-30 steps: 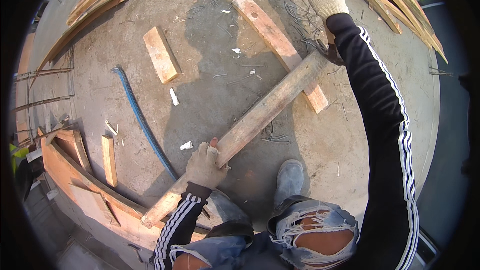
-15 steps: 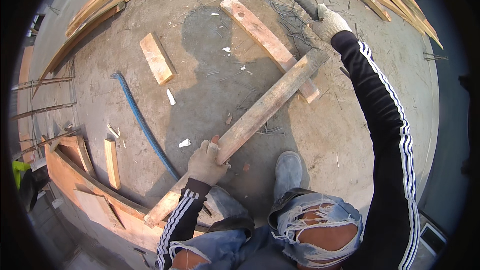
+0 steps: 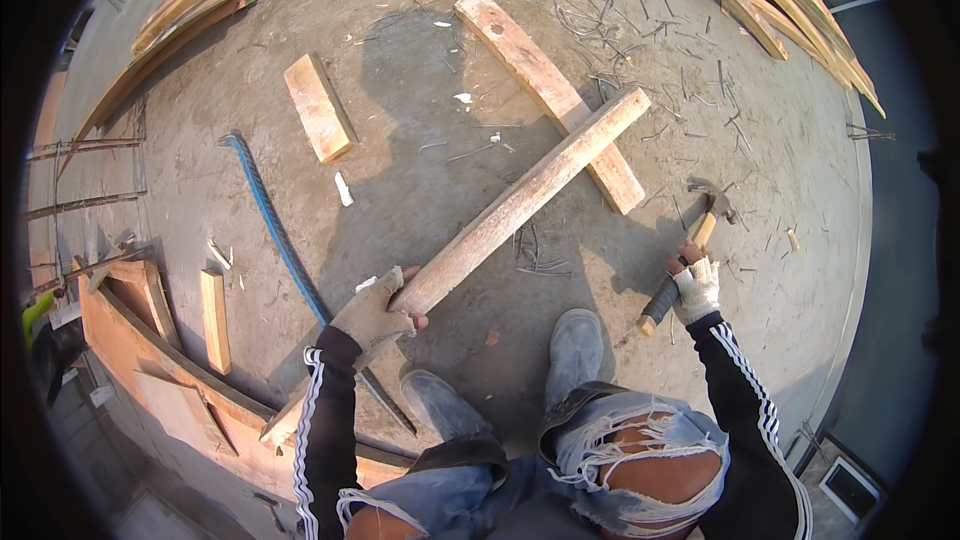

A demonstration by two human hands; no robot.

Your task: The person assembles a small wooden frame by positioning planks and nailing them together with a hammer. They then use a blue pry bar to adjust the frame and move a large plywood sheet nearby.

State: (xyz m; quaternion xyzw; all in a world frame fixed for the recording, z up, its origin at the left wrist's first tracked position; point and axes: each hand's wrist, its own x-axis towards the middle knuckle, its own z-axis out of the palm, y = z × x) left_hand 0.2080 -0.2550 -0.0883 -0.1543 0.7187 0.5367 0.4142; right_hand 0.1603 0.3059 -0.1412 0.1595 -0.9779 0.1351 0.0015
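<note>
My left hand (image 3: pixel 375 315), in a pale knit glove with bare fingertips, is closed round a long wooden board (image 3: pixel 525 198). The board slants from my left foot up to the right, its far end resting across a second, reddish plank (image 3: pixel 535 75) on the concrete. On the right, my gloved right hand (image 3: pixel 697 285) grips a claw hammer (image 3: pixel 703 228) by its wooden handle, which has a dark wrapped part. The hammer's head points away from me, low over several scattered nails. Left of the board lies a blue pry bar (image 3: pixel 268 210), its lower part passing behind my left wrist.
A short wood block (image 3: pixel 318 108) and a small wood strip (image 3: pixel 215 322) lie on the left. A curved wooden form (image 3: pixel 225 395) stands near left. Long timbers (image 3: pixel 190 15) are stacked along the far side. Bent nails (image 3: pixel 690 70) litter the floor at far right.
My right hand has come down from the far end of the board toward me, bringing the hammer along. My left hand and the board's near end have shifted slightly left.
</note>
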